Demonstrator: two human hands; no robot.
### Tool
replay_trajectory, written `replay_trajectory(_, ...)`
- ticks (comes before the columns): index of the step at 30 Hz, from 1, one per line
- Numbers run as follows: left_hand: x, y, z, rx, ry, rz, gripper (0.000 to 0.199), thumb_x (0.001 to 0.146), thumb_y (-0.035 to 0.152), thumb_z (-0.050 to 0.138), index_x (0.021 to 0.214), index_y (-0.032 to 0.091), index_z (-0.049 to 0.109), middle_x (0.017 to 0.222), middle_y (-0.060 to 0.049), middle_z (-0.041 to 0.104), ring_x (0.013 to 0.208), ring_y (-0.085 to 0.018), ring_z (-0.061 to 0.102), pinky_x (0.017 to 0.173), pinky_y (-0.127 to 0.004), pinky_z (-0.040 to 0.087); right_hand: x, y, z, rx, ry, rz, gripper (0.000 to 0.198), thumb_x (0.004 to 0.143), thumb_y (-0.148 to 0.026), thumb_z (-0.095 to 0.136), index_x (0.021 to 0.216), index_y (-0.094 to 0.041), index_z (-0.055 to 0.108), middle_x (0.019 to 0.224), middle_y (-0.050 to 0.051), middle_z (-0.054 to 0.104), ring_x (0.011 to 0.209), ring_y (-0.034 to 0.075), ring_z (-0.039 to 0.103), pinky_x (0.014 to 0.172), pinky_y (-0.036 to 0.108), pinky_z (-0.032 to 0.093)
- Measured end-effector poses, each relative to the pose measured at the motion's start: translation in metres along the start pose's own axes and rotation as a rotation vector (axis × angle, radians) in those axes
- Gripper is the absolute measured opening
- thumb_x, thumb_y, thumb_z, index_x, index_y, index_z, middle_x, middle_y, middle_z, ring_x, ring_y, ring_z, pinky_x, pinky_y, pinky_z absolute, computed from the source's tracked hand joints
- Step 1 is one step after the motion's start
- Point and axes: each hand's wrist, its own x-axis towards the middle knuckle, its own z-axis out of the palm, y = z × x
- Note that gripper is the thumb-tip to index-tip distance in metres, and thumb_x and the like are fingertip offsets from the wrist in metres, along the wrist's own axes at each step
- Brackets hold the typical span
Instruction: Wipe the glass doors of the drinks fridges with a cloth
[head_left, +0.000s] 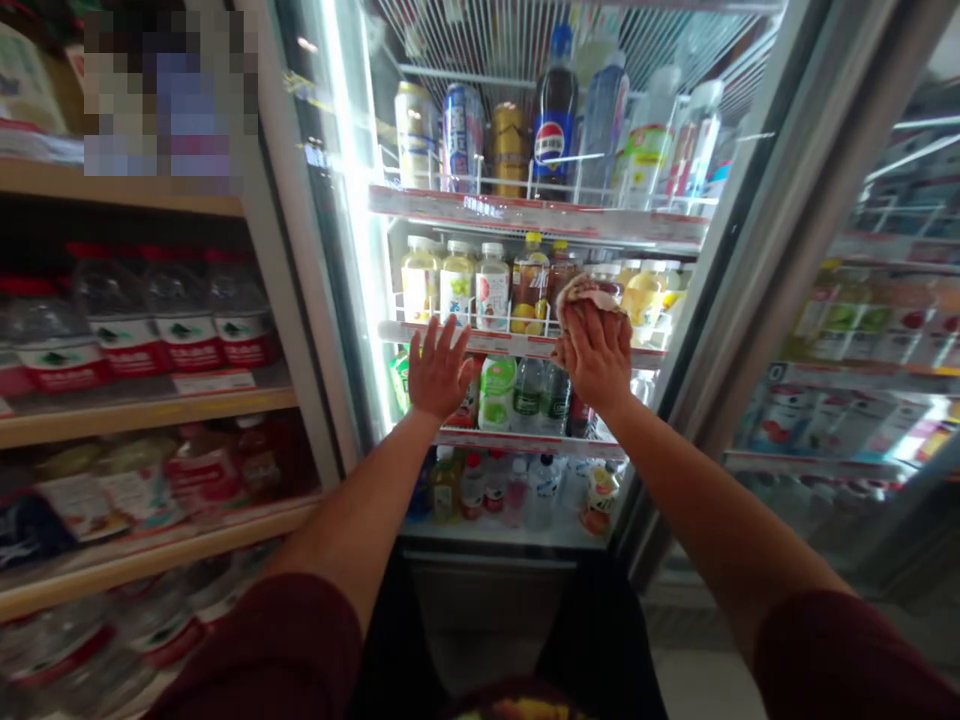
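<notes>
The right hand (600, 350) holds a bunched cloth (583, 290) beneath its fingers, against the glass door (795, 180) of a cooler, in front of the middle shelf's drinks. The left hand (439, 378) is bare and holds nothing, fingers spread toward the glass; whether its palm touches is hard to tell. Behind them, white-capped bottles (457, 285) carry fruit pictures, beside a yellow-capped bottle (530, 285) of brown drink. Below is a green-and-white labelled bottle (497, 392). Above, a dark cola bottle (555, 130) shows the round Pepsi emblem, near a gold can (510, 150). Further left, clear red-capped bottles (180, 320) wear red-and-white labels with green marks, their lettering too blurred to read.
</notes>
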Motion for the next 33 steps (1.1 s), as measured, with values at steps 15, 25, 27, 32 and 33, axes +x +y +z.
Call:
replay_trajectory(15,0.000,0.000,0.000,-0.002,0.037,0.012,0.057,0.104,0.037,0.044,0.158,0.022,0.041,0.165,-0.009,0.036,0.160,-0.023,0.008,0.133,-0.050,0.007,0.003,-0.013,0.006,0.020,-0.007,-0.034,0.051,0.106,-0.032,0.039,0.156,-0.025,0.047,0.161,0.006,0.046,0.149,0.034,0.041,0.126,0.060,0.029)
replay_trajectory(25,0.001,0.000,-0.001,-0.046,0.010,-0.026,0.055,0.103,0.038,0.045,0.156,0.022,0.045,0.164,-0.010,0.038,0.160,-0.026,0.012,0.132,-0.053,0.008,0.020,-0.042,0.010,0.098,-0.067,-0.256,0.053,0.104,-0.028,0.044,0.157,-0.028,0.044,0.160,0.001,0.048,0.150,0.028,0.040,0.131,0.056,0.019)
replay_trajectory(27,0.000,-0.001,0.000,-0.043,0.005,-0.024,0.055,0.103,0.039,0.045,0.156,0.023,0.044,0.165,-0.010,0.038,0.160,-0.026,0.011,0.132,-0.053,0.007,0.023,-0.043,0.009,0.103,-0.071,-0.281,0.053,0.105,-0.029,0.043,0.158,-0.028,0.043,0.161,0.001,0.047,0.149,0.028,0.041,0.132,0.056,0.017)
replay_trajectory(32,-0.001,-0.003,0.001,-0.030,0.010,-0.018,0.057,0.104,0.040,0.044,0.158,0.025,0.041,0.165,-0.008,0.036,0.160,-0.024,0.010,0.132,-0.053,0.009,0.030,-0.034,0.002,0.090,-0.136,-0.315,0.057,0.104,-0.027,0.044,0.161,-0.034,0.035,0.163,-0.002,0.043,0.147,0.027,0.043,0.132,0.057,0.015)
replay_trajectory(33,-0.001,-0.003,0.001,-0.034,0.011,-0.021,0.057,0.104,0.040,0.044,0.159,0.025,0.041,0.165,-0.008,0.036,0.160,-0.024,0.011,0.132,-0.053,0.008,0.031,-0.030,0.001,0.077,-0.133,-0.301,0.058,0.105,-0.027,0.043,0.161,-0.035,0.033,0.164,-0.003,0.041,0.148,0.027,0.043,0.132,0.058,0.015)
